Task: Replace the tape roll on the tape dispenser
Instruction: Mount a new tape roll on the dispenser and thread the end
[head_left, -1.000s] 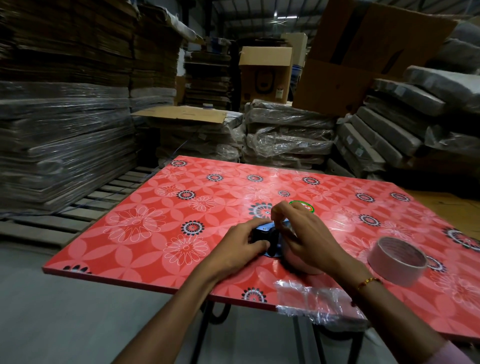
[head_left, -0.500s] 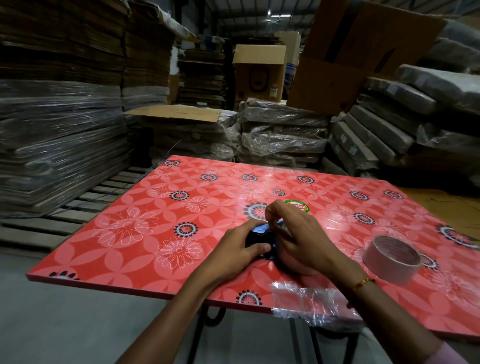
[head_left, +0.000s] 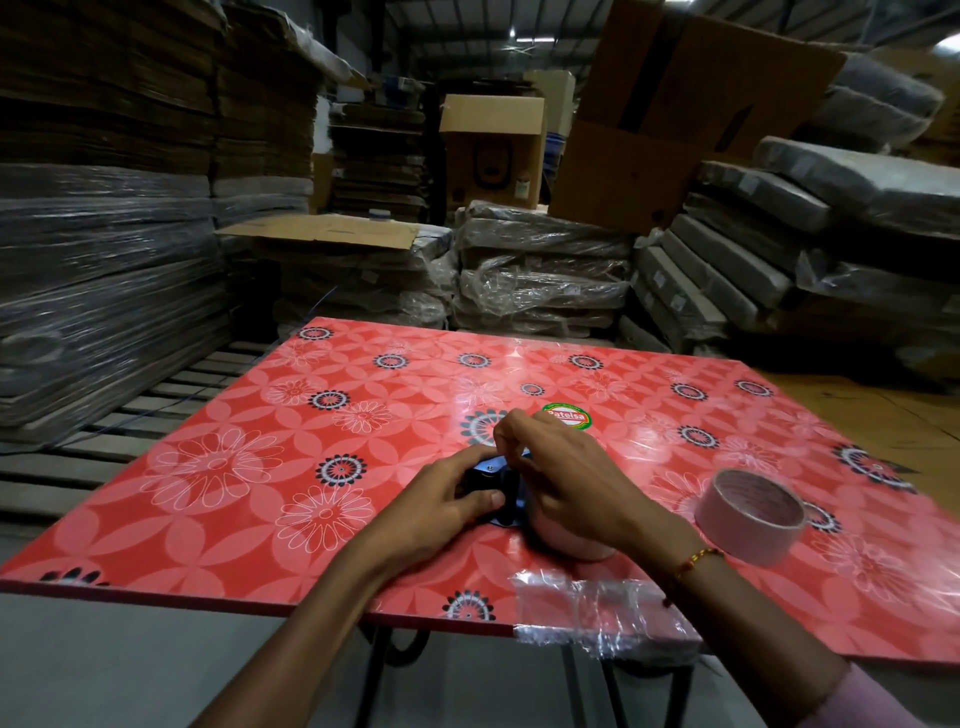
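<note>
Plastic film (head_left: 597, 608): one crinkled clear sheet, stuck over the near table edge below the right wrist.
Hands: two, both on the dispenser, close together as before.
Left hand (head_left: 441, 499): fingers curled round the dispenser's left side, thumb pressed along it.
Right hand (head_left: 566, 478): arched over the top, fingertips pinching at the front end; a thread bracelet (head_left: 696, 561) on the wrist.
Tape dispenser (head_left: 493, 483): one, dark blue with a small metal plate, lying on the table mid-front, mostly hidden between the hands.
Roll under the palm (head_left: 571, 540): one pale, rounded shape, touching the dispenser's right side.
Loose tape roll (head_left: 748, 514): one, pale wide ring with a hollow core, resting tilted near the right forearm, apart from the dispenser.
Change: hands and rolls sit as they did a second ago; only the view has shifted.
Table (head_left: 260, 467): one glossy red top, flower-patterned, with one round green sticker (head_left: 566, 418) just beyond the hands.
Behind: shrink-wrapped stacks of flattened cardboard (head_left: 540, 275) and open cartons (head_left: 493, 150).
</note>
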